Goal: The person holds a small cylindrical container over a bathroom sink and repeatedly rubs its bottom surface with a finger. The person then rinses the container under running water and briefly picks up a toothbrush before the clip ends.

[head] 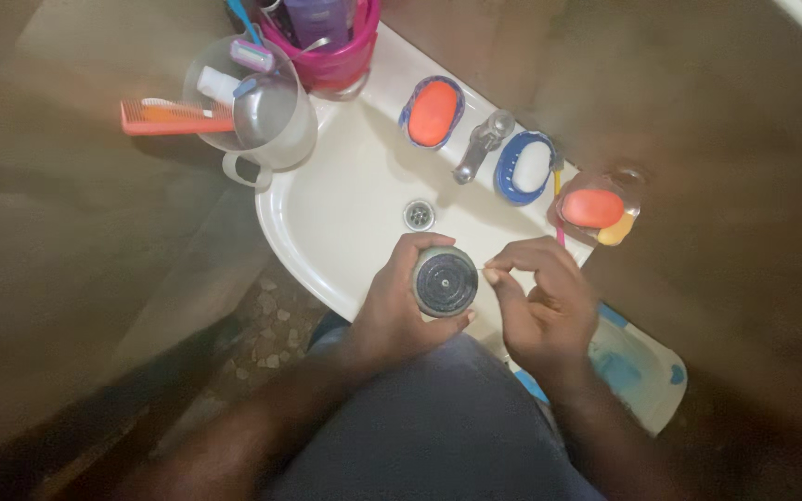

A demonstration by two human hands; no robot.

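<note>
Left hand (399,306) wrapped around round shower head (445,281) above sink (327,213); right hand (540,306) pinched, poking its face — mid-clean, needs steady aim

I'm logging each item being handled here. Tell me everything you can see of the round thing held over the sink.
The round thing shows a dark, dull grey circular face with faint concentric rings and a small centre hub, inside a paler rim. The left hand wraps it from the side, face up, above the sink. The right hand pinches something thin at its edge.

Dim, warm light; bright white sink (345,199), murky smeared edges, soft focus throughout.
</note>
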